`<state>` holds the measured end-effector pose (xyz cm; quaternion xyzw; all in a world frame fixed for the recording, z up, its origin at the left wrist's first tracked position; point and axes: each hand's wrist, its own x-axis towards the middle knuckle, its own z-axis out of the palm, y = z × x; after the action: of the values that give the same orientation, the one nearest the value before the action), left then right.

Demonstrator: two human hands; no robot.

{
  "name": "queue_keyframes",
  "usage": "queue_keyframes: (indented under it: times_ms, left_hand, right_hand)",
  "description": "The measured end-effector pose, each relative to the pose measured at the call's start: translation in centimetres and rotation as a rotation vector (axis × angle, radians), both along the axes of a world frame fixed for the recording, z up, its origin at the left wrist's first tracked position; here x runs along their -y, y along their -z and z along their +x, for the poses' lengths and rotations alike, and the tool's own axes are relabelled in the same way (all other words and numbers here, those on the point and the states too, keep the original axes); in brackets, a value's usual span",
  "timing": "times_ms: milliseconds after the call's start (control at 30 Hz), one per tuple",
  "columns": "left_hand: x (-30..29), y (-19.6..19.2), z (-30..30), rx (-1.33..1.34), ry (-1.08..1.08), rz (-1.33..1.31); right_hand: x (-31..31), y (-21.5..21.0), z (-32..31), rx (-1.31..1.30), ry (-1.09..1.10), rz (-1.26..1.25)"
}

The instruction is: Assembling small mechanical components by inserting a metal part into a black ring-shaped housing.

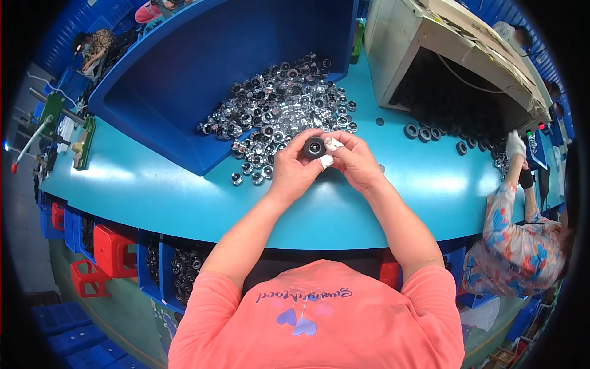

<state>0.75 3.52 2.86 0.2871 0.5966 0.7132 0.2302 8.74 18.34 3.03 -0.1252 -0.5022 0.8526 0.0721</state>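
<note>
Both hands meet at the near side of a pile of shiny hubs, above the blue-green table [295,215]. Between them is a small black wheel [314,147] with a silvery centre. My left hand [291,170] curls round its left side, and my right hand [355,161] grips it from the right. White wraps cover some fingertips. Just beyond lie the small clear-and-silver wheel hubs [295,104], many with black centres. They spill out of a tipped blue bin [153,86].
A pale box [393,55] lies open on the right, with black rubber tyres [424,134] spilling from it. A co-worker's gloved hand [515,145] is at the far right. A green metal hand press [52,114] stands left; red stools [114,252] are below.
</note>
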Motion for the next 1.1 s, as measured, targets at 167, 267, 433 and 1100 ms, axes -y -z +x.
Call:
queue_keyframes:
  times_ms: [167, 267, 433, 1100]
  left_hand:
    - [0.2, 0.1, -0.2, -0.015, -0.012, -0.012]
    - [0.2, 0.3, -0.4, -0.141, -0.053, -0.065]
    - [2.7, -2.4, -1.2, -0.72, -0.27, -0.228]
    - [30.7, -2.2, 7.3, -0.629, -0.522, -0.872]
  right_hand:
    - [-0.2, -0.2, 0.1, 0.027, 0.001, -0.015]
    - [-0.7, -0.2, 0.2, 0.043, 0.043, 0.159]
    - [-4.1, -1.8, 0.9, 0.075, 0.256, 0.775]
    - [-11.0, -4.5, 5.3, 0.069, 0.272, 1.436]
